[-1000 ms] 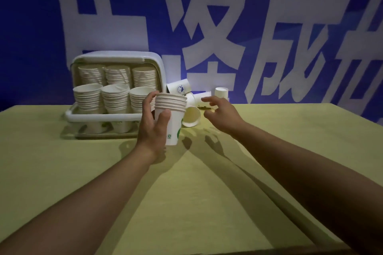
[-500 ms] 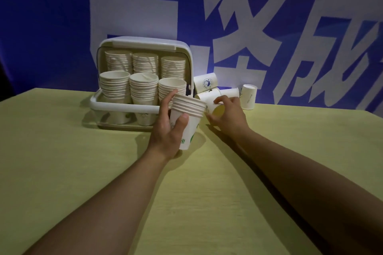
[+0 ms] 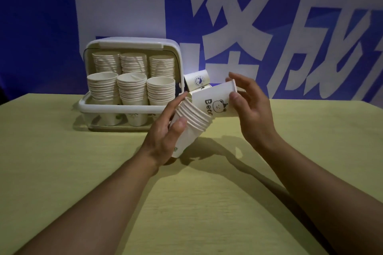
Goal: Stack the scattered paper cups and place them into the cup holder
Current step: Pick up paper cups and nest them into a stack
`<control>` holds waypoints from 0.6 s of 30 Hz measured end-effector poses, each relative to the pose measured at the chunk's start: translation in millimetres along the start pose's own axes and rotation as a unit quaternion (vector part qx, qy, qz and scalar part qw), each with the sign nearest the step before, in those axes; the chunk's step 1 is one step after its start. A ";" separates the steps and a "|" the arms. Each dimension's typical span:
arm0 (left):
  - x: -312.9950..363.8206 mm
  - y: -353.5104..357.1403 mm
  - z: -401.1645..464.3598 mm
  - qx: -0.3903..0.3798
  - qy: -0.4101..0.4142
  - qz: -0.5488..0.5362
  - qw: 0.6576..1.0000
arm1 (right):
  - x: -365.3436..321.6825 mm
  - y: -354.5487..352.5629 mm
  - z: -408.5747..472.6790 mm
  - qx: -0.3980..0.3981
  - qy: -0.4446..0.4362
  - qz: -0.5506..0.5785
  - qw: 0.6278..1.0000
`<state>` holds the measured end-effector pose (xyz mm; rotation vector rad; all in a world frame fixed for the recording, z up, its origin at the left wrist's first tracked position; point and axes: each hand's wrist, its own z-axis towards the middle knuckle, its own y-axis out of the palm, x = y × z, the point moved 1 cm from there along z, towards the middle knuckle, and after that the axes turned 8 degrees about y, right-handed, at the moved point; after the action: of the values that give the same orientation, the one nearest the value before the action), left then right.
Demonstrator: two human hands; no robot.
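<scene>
My left hand (image 3: 163, 134) grips a stack of nested white paper cups (image 3: 191, 124), tilted with its mouth up and to the right. My right hand (image 3: 251, 109) holds a single white cup with a bear print (image 3: 213, 101) by its rim, lying sideways with its base going into the mouth of the stack. The white cup holder (image 3: 122, 107) stands behind on the left, lid raised, with several stacks of cups inside. More loose cups (image 3: 196, 80) lie behind my hands, partly hidden.
The yellow-green table (image 3: 62, 161) stretches out in front of me. A blue wall banner with large white characters (image 3: 228, 16) rises right behind the table's far edge.
My right hand has picked up the bear-print cup from the table and brought it to the stack's mouth. My left hand has tilted the stack towards it.
</scene>
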<state>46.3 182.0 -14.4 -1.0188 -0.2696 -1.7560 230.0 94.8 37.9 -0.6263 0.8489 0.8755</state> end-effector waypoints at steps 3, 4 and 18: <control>3.4 2.0 -1.3 -0.017 -0.007 0.038 0.999 | 3.9 6.0 -5.1 -0.072 0.016 -0.063 0.995; 4.1 3.5 -1.4 -0.018 -0.007 0.044 0.999 | 7.2 10.7 -7.7 -0.102 0.030 -0.079 0.991; 14.0 3.3 -5.6 -0.044 -0.008 0.107 0.993 | 16.8 40.4 -17.3 -0.151 0.158 0.089 0.972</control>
<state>44.9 167.8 -8.4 -1.0845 -0.0909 -1.5772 195.3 108.6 9.4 -0.9850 1.0813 1.0968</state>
